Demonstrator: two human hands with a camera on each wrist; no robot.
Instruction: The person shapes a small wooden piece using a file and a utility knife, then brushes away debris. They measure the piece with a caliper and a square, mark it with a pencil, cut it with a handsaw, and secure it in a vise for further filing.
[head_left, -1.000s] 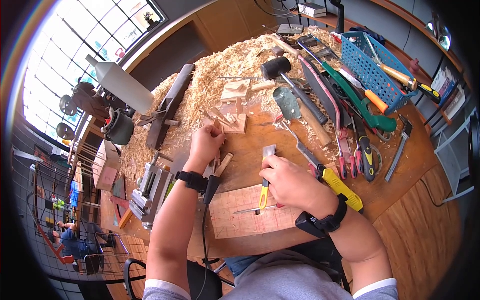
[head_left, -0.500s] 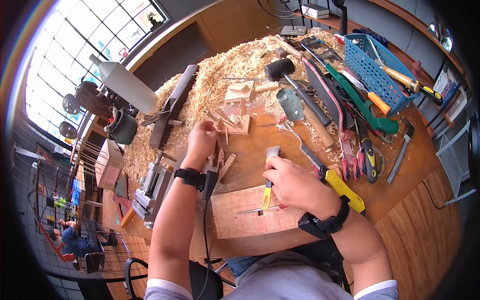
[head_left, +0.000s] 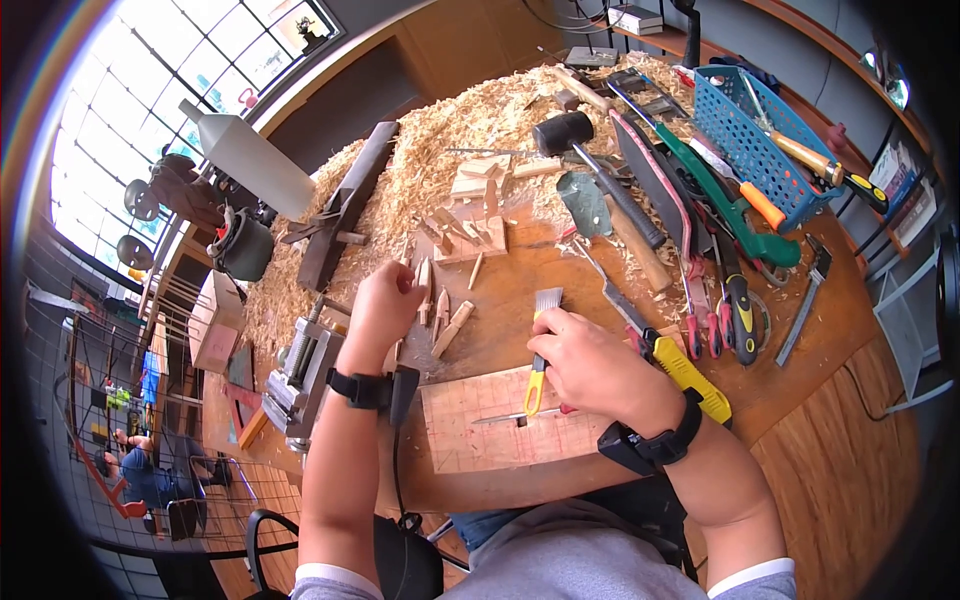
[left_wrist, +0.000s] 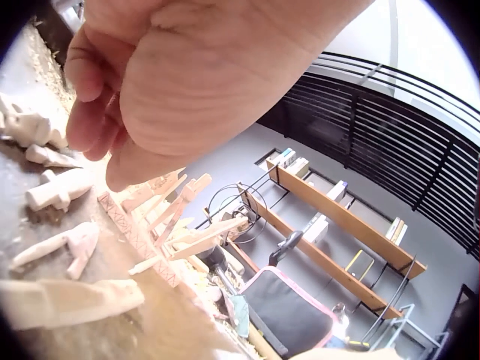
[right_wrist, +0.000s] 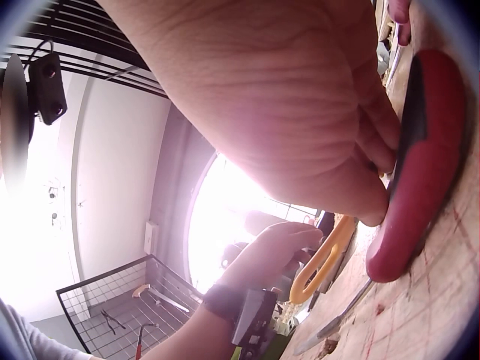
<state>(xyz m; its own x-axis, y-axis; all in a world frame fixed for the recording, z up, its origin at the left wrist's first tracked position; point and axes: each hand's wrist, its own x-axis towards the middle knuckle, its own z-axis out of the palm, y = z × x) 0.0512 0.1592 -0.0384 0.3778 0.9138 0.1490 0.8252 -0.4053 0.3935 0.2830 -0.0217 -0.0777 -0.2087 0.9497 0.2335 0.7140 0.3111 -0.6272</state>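
Note:
The left hand (head_left: 385,308) is over small carved wooden pieces (head_left: 442,308) left of the bench's middle; its fingers are loosely bent, with nothing visible in them in the left wrist view. A wooden base with upright pieces (left_wrist: 154,247) stands beyond that hand (left_wrist: 187,82). The right hand (head_left: 600,365) pinches a brush (head_left: 535,388), its bristles pointing away and its yellow looped handle (right_wrist: 334,259) toward the body. Beneath lies a flat board (head_left: 455,430) with red lines and a small dark hole. A red-handled knife (right_wrist: 427,172) lies on it beside the right hand (right_wrist: 300,112).
Wood shavings (head_left: 430,120) heap at the back. A metal vise (head_left: 303,370) is at the left. A black mallet (head_left: 563,132), a yellow cutter (head_left: 690,380), saws and a blue basket (head_left: 765,145) of tools crowd the right side.
The left hand has drawn back to the left and toward the body, uncovering more small wooden pieces. The right hand has stayed nearly still with the brush.

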